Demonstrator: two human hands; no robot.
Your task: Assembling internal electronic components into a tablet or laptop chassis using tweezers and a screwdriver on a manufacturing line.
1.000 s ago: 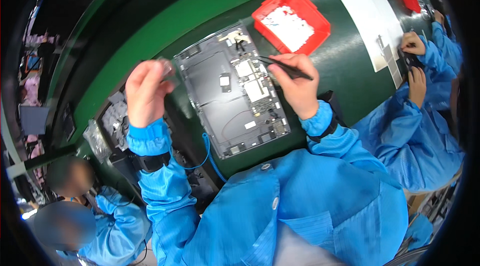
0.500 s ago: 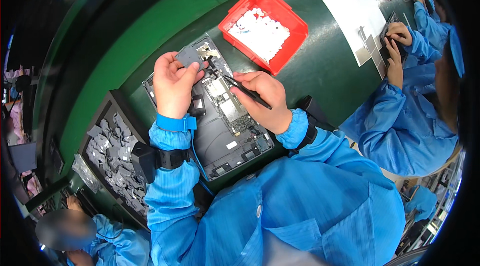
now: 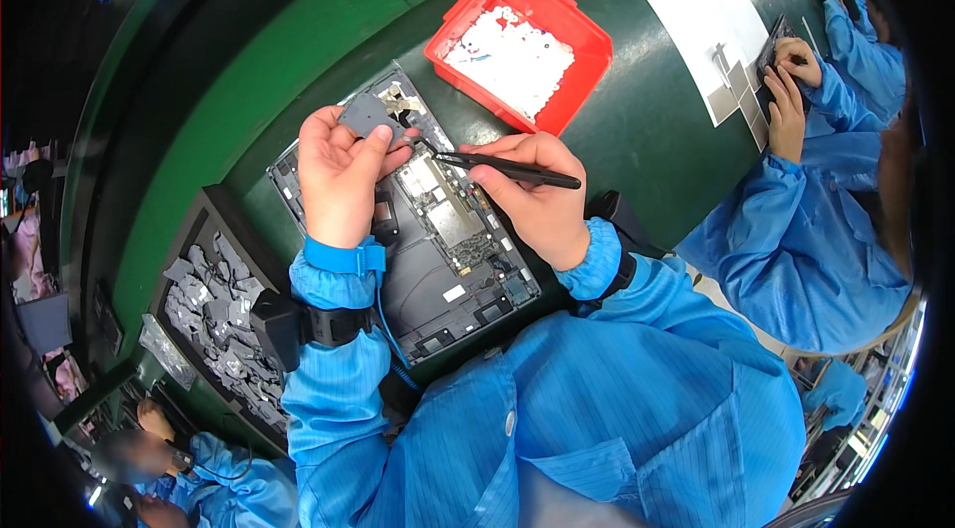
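Note:
My left hand (image 3: pixel 343 178) pinches a thin dark grey plate (image 3: pixel 367 113) by its edge, over the far part of an opened device chassis (image 3: pixel 418 289). Black tweezers (image 3: pixel 527 172) are gripped in my right hand (image 3: pixel 542 200), and their tips meet the plate's edge beside my left fingertips. Whether the tips hold something small there, I cannot tell. Below my hands, a circuit board (image 3: pixel 453 220) with silvery shields runs along the chassis. A blue wrist strap (image 3: pixel 343 258) with a cord circles my left wrist.
A red bin (image 3: pixel 593 66) with many small white pieces stands beyond the chassis. To the left, a dark tray (image 3: pixel 177 319) holds a heap of grey parts (image 3: pixel 221 299). White paper (image 3: pixel 686 11) lies to the right, near a co-worker's hands (image 3: pixel 788 110). Another person sits at lower left.
My right hand has turned the tweezers to lie flatter, with their tips now at the plate beside my left fingers. The left hand has shifted only slightly and still holds the plate.

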